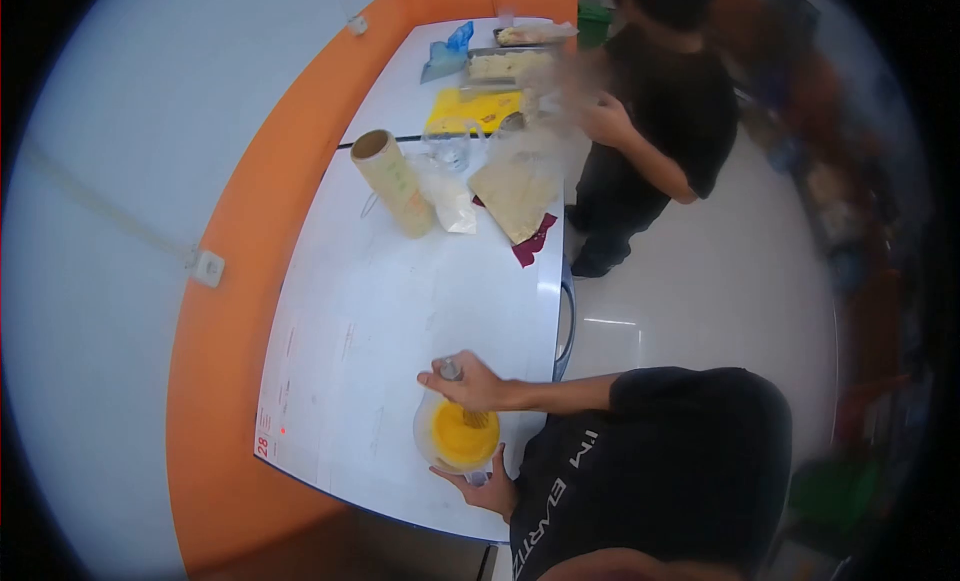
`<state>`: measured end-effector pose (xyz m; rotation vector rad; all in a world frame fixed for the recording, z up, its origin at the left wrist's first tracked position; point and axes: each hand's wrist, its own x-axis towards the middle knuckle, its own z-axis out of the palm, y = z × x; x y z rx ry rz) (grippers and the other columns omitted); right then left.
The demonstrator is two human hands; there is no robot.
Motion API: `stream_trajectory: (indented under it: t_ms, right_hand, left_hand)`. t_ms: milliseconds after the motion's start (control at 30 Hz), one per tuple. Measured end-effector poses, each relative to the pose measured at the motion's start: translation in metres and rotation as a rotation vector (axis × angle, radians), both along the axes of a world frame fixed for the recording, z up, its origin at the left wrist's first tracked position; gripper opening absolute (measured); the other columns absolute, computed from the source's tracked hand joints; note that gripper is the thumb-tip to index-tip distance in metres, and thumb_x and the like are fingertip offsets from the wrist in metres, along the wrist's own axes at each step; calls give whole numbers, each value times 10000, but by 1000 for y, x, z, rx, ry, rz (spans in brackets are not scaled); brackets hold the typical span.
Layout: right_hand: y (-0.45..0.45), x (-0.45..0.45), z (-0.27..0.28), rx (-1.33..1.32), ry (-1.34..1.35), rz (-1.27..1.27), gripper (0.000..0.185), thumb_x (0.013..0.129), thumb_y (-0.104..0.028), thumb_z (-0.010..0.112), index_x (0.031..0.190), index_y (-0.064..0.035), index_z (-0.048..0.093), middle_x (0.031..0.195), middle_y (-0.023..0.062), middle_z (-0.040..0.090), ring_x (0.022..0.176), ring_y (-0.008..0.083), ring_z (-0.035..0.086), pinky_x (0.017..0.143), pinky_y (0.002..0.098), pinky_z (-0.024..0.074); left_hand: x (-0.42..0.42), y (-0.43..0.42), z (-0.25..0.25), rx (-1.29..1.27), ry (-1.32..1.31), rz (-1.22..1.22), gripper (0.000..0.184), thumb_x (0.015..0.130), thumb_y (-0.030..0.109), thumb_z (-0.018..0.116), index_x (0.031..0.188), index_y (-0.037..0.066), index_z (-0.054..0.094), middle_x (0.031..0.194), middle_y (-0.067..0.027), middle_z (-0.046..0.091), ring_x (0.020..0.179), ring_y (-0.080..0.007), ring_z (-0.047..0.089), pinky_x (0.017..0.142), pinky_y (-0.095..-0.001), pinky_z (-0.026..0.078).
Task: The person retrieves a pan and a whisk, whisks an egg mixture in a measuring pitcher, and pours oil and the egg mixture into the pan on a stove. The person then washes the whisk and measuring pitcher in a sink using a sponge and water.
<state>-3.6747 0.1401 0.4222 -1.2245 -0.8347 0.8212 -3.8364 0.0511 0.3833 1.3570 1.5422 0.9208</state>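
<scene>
In the hands [475,383], whisk [451,369]; yellow-filled bowl [422,433]

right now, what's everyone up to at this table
The right hand grips a whisk, its wires down in a yellow mixture in a bowl, while the left hand steadies the bowl from the side nearer the wearer. Further up the table, a roll sits near some plastic bags. Another person stands toward the far end, near a tray of pale food; their hands are too blurred to tell what they're doing.
</scene>
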Motion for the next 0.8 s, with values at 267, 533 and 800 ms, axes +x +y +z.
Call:
stream_trajectory:
  t_ms: [267, 533, 800]
  right_hand:
    - [-11, 1, 14, 14, 91, -58, 428, 996, -212, 591, 610, -95, 445, 522, -29, 444, 455, 62, 386, 449, 247, 329]
    - [-13, -5, -13, -92, 188, -38, 291, 979, -173, 617, 709, -87, 549, 654, -23, 529, 601, 39, 495, 504, 236, 386]
    - [-8, -24, -45, -182, 343, -150, 264, 1045, -190, 469, 798, -96, 486, 622, -1, 437, 517, 79, 382, 473, 267, 335]
  left_hand:
    - [2, 7, -14, 132, 51, 22, 1124, 693, 81, 868, 1541, -28, 138, 1459, -234, 448, 1351, -293, 442, 1128, -397, 336]
    - [-11, 20, -27, 63, 67, -31, 1130, 723, 231, 871, 1518, -84, 133, 1500, -268, 373, 1400, -351, 365, 1154, -398, 279]
    - [-12, 28, -38, -56, -159, -44, 1116, 713, 226, 888, 1512, -81, 172, 1417, -239, 482, 1315, -304, 471, 1114, -369, 339]
